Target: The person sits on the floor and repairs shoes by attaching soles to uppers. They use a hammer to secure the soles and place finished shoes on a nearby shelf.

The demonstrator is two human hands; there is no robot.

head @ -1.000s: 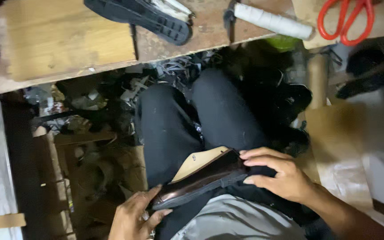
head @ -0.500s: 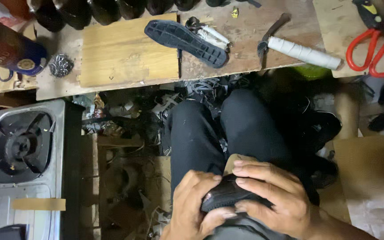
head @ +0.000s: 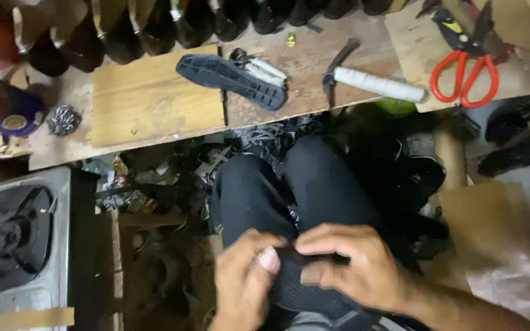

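Both of my hands grip a dark shoe that rests on my lap, over my black trousers. My left hand wraps its near side, thumb pressed on top. My right hand covers the far side with its fingers curled over the edge. Most of the shoe is hidden under the hands; a textured black surface shows below them.
A wooden bench ahead carries a black shoe sole, a hammer with a white-wrapped handle, red-handled scissors and a row of dark shoes. A gas stove stands at the left. Scraps litter the floor.
The view has tilted up, bringing more of the bench in. The shoe has been turned in my hands; its tan lining and glossy side no longer show, and both hands now close over it.
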